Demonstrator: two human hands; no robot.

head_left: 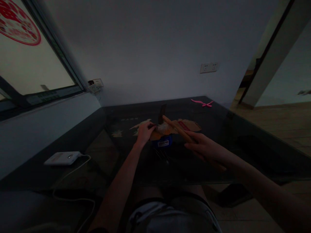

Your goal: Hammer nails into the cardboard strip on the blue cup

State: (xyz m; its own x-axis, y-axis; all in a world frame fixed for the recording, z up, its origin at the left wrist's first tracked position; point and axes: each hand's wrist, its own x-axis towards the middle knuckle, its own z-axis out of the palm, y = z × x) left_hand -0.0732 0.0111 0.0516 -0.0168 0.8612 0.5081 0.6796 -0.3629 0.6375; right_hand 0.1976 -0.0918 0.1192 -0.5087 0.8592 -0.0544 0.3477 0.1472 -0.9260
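Observation:
My right hand (202,147) is wrapped round the wooden handle of a hammer (178,130). Its dark head stands over a piece of torn brown cardboard (186,124). My left hand (145,132) pinches at the left side of the cardboard, just left of the hammer head; what its fingertips hold is too small and dark to make out. Under the cardboard stands a blue container (164,142) with a white label. Several thin, nail-like sticks (162,155) lie on the dark glossy table (184,170) in front of the container.
At the left, a white power bank (63,158) trails a white cable (71,174) over the table's front edge. A pink ribbon (202,103) lies at the far right corner. Pale scraps (117,133) lie left of my left hand. A wall (150,58) borders the table's back.

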